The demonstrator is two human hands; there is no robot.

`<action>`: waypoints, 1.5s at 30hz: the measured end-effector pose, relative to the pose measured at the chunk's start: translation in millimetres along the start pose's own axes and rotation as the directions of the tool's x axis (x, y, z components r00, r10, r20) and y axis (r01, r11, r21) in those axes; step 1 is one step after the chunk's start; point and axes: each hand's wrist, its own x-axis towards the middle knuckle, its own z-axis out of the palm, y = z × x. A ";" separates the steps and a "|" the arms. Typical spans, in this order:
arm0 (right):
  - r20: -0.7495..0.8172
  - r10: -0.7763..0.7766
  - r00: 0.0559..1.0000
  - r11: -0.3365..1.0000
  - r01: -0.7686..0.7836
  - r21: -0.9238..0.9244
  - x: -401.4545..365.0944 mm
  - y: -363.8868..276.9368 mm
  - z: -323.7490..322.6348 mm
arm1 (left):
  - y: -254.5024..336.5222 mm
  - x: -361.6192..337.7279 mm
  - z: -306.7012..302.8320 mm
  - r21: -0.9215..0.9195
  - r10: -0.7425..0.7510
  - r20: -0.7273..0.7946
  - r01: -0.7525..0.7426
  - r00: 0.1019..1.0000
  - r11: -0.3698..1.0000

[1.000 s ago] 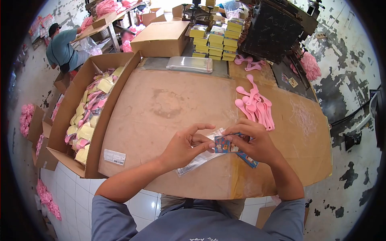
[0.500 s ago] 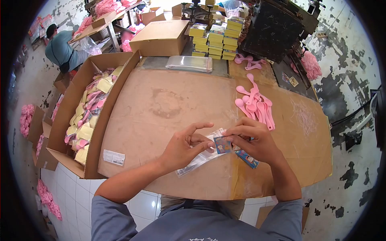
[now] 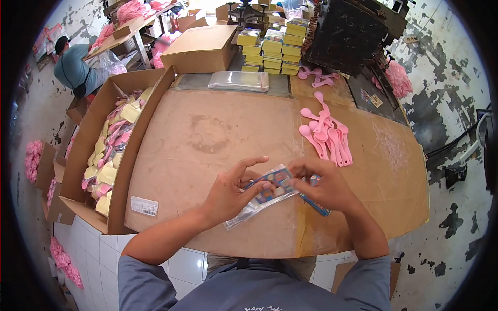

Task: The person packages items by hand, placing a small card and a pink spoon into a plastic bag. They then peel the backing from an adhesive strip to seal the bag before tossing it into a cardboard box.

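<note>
A clear plastic bag [image 3: 237, 220] lies slanted over the cardboard-covered table. In it, or against it, is a blue printed card [image 3: 267, 191] with small pictures. My left hand [image 3: 224, 191] pinches the bag and card between thumb and fingers, its index finger stretched out. At the card's upper right end, my right hand [image 3: 326, 182] has thumb and fingers closed around the edge of bag and card; which of the two it grips is hard to make out. More blue cards [image 3: 317, 207] lie partly hidden beneath my right hand. Beyond it, pink plastic spoons [image 3: 332, 140] sit in a pile.
To the left stands an open carton [image 3: 115, 220] of filled packets. At the back are a closed box [image 3: 197, 49], a stack of clear bags [image 3: 238, 81], yellow-edged card stacks [image 3: 272, 49] and a dark machine [image 3: 340, 39]. A person [image 3: 78, 67] sits at far left.
The card has moved left and down, now lying along the bag between my hands. My left thumb rests over it. The view has shifted slightly.
</note>
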 end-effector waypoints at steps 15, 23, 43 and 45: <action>-0.318 0.226 0.921 0.858 -0.343 -0.383 12.7 4.6 -24.1 | 10.3 -1.4 -5.7 0.132 -0.094 0.066 0.085 0.993 0.988; -0.375 0.281 0.883 0.635 -0.464 -0.617 5.1 53.7 -43.3 | 7.0 0.1 -5.4 -0.060 -0.129 0.045 0.132 0.991 0.989; 0.031 -0.058 0.998 0.989 0.062 -0.137 -0.3 -21.9 -23.1 | 3.9 0.6 -2.1 -0.047 -0.193 0.126 0.200 0.973 0.979; 0.033 -0.108 0.994 0.988 0.111 -0.109 1.8 -17.8 -15.4 | 9.4 0.7 -2.2 0.091 -0.212 0.156 0.199 0.965 0.976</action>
